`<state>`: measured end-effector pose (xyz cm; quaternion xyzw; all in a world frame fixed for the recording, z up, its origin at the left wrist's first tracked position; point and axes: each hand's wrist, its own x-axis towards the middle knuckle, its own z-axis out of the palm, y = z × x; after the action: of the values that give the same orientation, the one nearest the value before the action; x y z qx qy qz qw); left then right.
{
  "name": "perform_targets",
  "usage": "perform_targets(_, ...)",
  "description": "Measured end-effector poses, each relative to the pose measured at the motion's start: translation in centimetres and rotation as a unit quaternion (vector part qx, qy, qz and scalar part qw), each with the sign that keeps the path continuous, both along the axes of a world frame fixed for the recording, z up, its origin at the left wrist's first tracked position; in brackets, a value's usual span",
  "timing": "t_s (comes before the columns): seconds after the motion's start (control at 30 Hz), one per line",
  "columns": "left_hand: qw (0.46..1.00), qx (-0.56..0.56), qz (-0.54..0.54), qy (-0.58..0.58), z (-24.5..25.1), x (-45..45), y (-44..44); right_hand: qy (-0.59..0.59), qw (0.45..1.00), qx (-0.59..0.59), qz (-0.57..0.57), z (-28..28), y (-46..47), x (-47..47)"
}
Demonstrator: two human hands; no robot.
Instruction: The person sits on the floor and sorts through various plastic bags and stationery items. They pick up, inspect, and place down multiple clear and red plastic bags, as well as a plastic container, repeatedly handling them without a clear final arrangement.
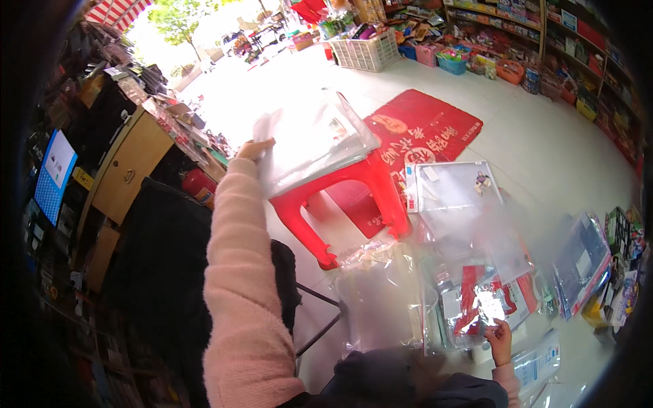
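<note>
Stretched forward in a pink fuzzy sleeve, my left hand (256,149) grips the left edge of clear plastic sleeves (319,135). They lie stacked on a red plastic stool (298,206), and glare washes out much of their surface. My right hand (500,339) is low on the right, its fingers bent at the near edge of a shiny plastic packet (491,307). Whether they pinch it is unclear. Red-and-white packaged goods (512,298) lie just beyond those fingers. Left of them is a large clear plastic bag (380,301). A clear case with a printed figure (454,186) lies farther forward.
A red floor mat (433,130) with writing extends under the stool. Dark blue folders (581,260) are stacked at right. A black-covered chair (158,245) and wooden desk (130,168) stand left, with a fire extinguisher (199,186) nearby. A white crate (367,51) and stocked shelves (495,20) line the back.
</note>
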<state>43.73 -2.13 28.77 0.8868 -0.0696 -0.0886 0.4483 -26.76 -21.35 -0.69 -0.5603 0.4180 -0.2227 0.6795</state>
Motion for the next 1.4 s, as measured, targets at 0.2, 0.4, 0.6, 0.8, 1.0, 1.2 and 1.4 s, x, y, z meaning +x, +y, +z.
perform_targets(0.2, 0.865, 0.438, -0.107, -0.218, 1.5, 2.3, -0.7, 0.024, 0.999, -0.021, 0.013, -1.3, 0.8, -0.2)
perform_targets(0.4, 0.748, 0.200, -0.273, -0.571, 8.9, -11.3, -7.3, 0.327, 0.872, -0.363, 0.009, -5.7, -3.9, -0.6)
perform_targets(0.6, 0.827, -0.062, -0.380, -0.410, -4.4, -27.6, -12.4, 0.419, 0.813, -0.405, -0.012, -5.8, -4.6, -0.2)
perform_targets(0.8, 0.854, -0.024, -0.485, 0.185, -31.6, -42.1, -8.7, 0.500, 0.755, -0.411, 0.108, -3.2, -3.1, -1.5)
perform_targets(1.0, 0.920, 0.114, -0.357, 0.117, -39.7, -48.7, -3.8, 0.447, 0.775, -0.435, 0.099, -3.1, -4.1, -1.0)
perform_targets(1.2, 0.911, -0.089, -0.093, 0.392, -39.2, -46.9, -7.1, 0.344, 0.819, -0.447, 0.108, -3.2, -1.5, -0.4)
perform_targets(1.4, 0.874, -0.238, -0.272, 0.325, -35.3, -46.2, -6.5, 0.251, 0.891, -0.377, 0.048, -5.0, -0.9, -0.5)
